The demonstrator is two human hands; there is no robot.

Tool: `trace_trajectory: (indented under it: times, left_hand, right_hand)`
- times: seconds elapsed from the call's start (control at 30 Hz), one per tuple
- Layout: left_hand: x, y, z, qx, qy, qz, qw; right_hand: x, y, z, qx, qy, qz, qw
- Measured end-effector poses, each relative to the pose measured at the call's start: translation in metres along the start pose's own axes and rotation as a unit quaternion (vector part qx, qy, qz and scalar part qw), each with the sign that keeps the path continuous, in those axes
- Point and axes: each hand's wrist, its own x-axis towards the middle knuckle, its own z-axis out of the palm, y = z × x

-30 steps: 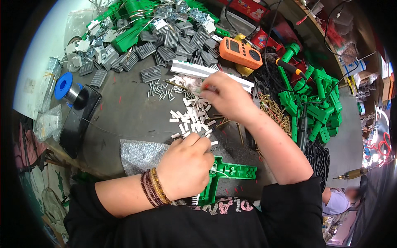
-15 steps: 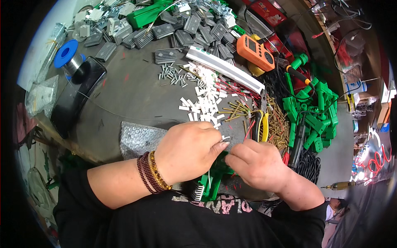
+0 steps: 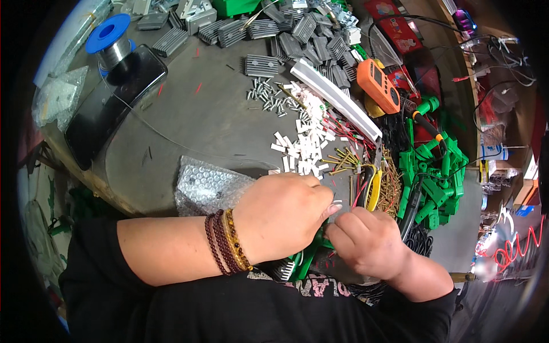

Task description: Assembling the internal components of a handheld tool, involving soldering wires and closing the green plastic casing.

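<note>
My left hand is closed in a pinch, thumb against fingers, with the pale end of a thin white wire showing at its fingertips. Beside it, almost touching, my right hand is curled closed; whatever it grips is hidden behind the fingers. Below both hands, close to my body, lies a green plastic housing, mostly covered by them. A pale comb-like finned piece sits at its left. Bubble wrap lies partly under my left wrist.
White connectors, screws and grey finned blocks are piled beyond the hands. Yellow-handled pliers, an orange meter and green housings lie right. A solder spool and black phone-like slab lie left.
The whole view has shifted, so the table and both hands appear farther right. The hands stay close together and closed; the wire hanging below the left hand is now less visible.
</note>
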Motion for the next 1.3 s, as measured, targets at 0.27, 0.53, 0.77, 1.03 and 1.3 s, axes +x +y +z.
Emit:
trace_trajectory:
  times: [0.27, 0.53, 0.77, 1.03, 1.3]
  left_hand:
    - [-0.002, 0.002, 0.0, 0.0, -0.009, -0.015, 1.0]
    - [-0.003, 0.005, 0.008, 0.015, 0.022, 0.014, 1.0]
    - [-0.013, 0.007, 0.006, 0.023, 0.055, -0.004, 0.998]
    - [-0.013, 0.009, 0.008, 0.024, 0.061, -0.002, 0.998]
    - [-0.014, 0.0, 0.007, 0.018, 0.042, 0.02, 0.999]
  right_hand:
    - [-0.006, 0.002, 0.024, -0.011, 0.02, -0.019, 1.0]
    - [-0.003, 0.004, 0.03, 0.142, -0.002, 0.095, 0.985]
    - [0.008, 0.02, 0.023, 0.379, -0.128, 0.357, 0.844]
    - [0.003, 0.015, 0.033, 0.418, -0.139, 0.324, 0.837]
    - [-0.016, 0.01, -0.009, 0.23, -0.008, 0.178, 0.957]
